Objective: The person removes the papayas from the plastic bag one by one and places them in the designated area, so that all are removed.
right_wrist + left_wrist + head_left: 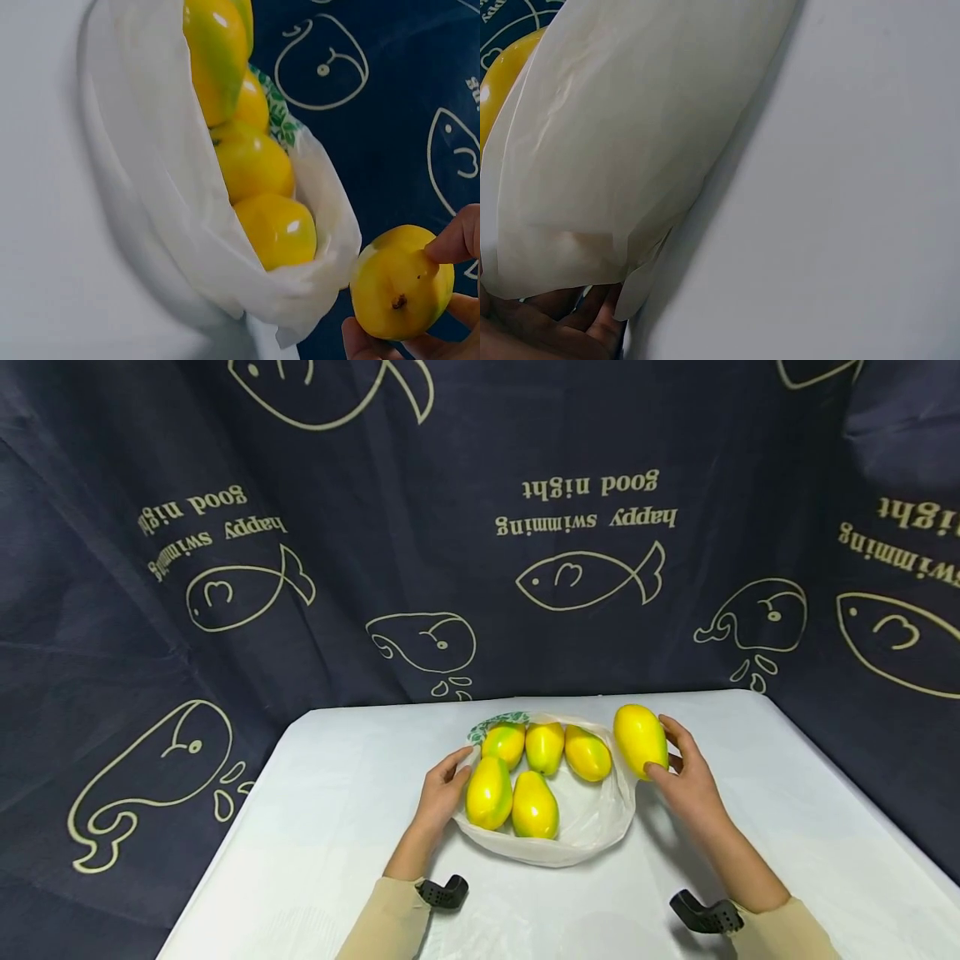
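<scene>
A white plastic bag (551, 853) with a green leafy print stands on the table, its mouth spread wide. Several yellow-green mangoes (536, 806) lie inside, with room around them at the right. My left hand (437, 797) grips the bag's left rim; in the left wrist view the bag wall (630, 142) hides part of the fingers. Just beyond the bag's right rim, my right hand (692, 783) holds another mango (640, 742) between thumb and fingers. The right wrist view shows this mango's stem end (399, 301) beside the bag's edge.
A white table (322, 827) carries the bag. Behind it and along the sides hangs a dark blue curtain (420, 527) with fish and whale drawings. Each wrist wears a black camera mount, such as the left one (444, 893).
</scene>
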Motion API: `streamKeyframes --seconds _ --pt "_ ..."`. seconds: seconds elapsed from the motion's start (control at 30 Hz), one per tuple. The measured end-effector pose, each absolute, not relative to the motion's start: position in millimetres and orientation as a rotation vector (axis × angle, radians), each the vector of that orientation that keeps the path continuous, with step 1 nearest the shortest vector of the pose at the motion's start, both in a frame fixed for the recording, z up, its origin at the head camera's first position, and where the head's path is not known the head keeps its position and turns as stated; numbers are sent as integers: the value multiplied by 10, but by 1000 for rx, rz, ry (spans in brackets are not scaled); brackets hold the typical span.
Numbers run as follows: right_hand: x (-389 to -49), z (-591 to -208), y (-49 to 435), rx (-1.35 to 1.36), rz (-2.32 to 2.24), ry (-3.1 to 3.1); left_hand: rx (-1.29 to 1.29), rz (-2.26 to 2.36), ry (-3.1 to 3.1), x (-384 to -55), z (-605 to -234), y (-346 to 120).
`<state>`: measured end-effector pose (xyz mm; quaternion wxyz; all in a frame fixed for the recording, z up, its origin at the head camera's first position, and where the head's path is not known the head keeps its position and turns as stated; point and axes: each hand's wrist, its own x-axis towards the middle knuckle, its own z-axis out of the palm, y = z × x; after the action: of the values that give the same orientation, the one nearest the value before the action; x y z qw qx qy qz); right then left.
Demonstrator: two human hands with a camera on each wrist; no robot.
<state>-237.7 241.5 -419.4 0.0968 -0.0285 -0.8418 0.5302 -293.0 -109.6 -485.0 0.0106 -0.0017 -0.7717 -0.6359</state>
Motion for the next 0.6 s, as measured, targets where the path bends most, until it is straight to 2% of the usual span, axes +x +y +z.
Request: streamKeyframes --seconds 0.6 --pt "-2676 -4405 2693 -221 1455 -2561 -9 -1983 -2422 -2924 -4849 -1093"
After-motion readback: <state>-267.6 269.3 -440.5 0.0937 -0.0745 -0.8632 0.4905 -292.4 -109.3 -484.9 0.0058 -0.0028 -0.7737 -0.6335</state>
